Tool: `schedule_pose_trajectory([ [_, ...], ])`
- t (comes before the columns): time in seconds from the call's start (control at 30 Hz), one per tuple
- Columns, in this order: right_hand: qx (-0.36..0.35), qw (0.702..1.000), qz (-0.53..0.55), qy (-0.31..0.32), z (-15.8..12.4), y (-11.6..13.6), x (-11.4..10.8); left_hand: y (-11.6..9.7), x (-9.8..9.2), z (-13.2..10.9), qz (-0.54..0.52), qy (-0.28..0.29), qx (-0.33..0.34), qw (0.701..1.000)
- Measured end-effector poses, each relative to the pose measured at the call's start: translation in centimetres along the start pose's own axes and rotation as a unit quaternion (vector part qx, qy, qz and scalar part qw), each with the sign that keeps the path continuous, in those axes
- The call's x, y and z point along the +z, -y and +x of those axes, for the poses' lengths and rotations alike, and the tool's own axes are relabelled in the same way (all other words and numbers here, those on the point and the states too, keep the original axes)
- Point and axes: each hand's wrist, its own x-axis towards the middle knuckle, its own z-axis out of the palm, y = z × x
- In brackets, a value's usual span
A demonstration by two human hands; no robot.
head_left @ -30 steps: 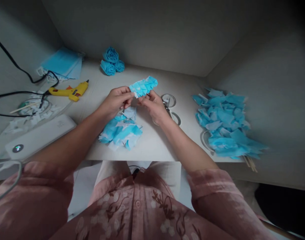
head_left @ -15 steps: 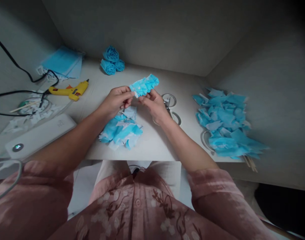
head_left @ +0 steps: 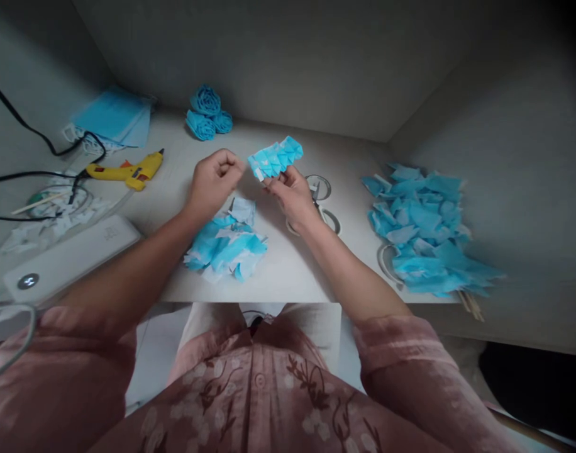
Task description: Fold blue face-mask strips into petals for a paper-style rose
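The right hand (head_left: 295,199) pinches a pleated, light-blue fabric-like strip (head_left: 275,156); the left hand (head_left: 214,181), fingertips pressed together, hovers just left.

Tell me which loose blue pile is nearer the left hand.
The smaller pile, just below the left hand in the picture; the larger pile lies far right, sticks poking out at its near edge.

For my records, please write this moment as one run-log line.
right hand: holds pleated blue strip | left hand: beside strip, not gripping | glue gun: on table
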Motion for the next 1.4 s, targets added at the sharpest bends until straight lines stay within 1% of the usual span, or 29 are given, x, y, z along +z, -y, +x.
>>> schedule_pose_trajectory([
  [0.07,-0.002,1.000,-0.004,-0.002,0.0,-0.1,0.0,0.0,0.2,-0.4,0.085,-0.001,0.078,0.993],
  [0.13,-0.004,1.000,-0.007,0.000,0.0,0.0,0.0,0.0,0.3,-0.7,0.153,0.012,0.114,0.982],
  [0.27,-0.008,1.000,-0.010,0.008,-0.1,0.1,0.0,0.4,0.1,-0.9,0.227,0.027,0.133,0.964],
  [0.47,-0.031,0.999,-0.039,0.016,0.1,-0.3,-0.1,0.7,-0.2,-0.8,0.273,0.044,0.142,0.950],
  [0.7,-0.052,0.997,-0.045,0.028,-0.1,-0.2,0.1,0.6,-0.1,-0.8,0.281,0.041,0.131,0.950],
  [0.97,-0.055,0.997,-0.051,0.026,-0.3,0.1,0.1,0.8,0.1,-0.6,0.204,0.046,0.119,0.971],
  [1.07,-0.045,0.997,-0.052,0.023,-0.2,0.2,0.0,0.8,0.0,-0.7,0.194,0.051,0.114,0.973],
  [1.2,-0.027,0.999,-0.025,0.022,-0.2,0.1,0.0,0.6,0.1,-0.7,0.188,0.050,0.101,0.976],
  [1.4,0.029,0.999,-0.002,0.033,-0.6,1.0,0.2,0.5,0.1,-0.6,0.183,0.050,0.085,0.978],
])
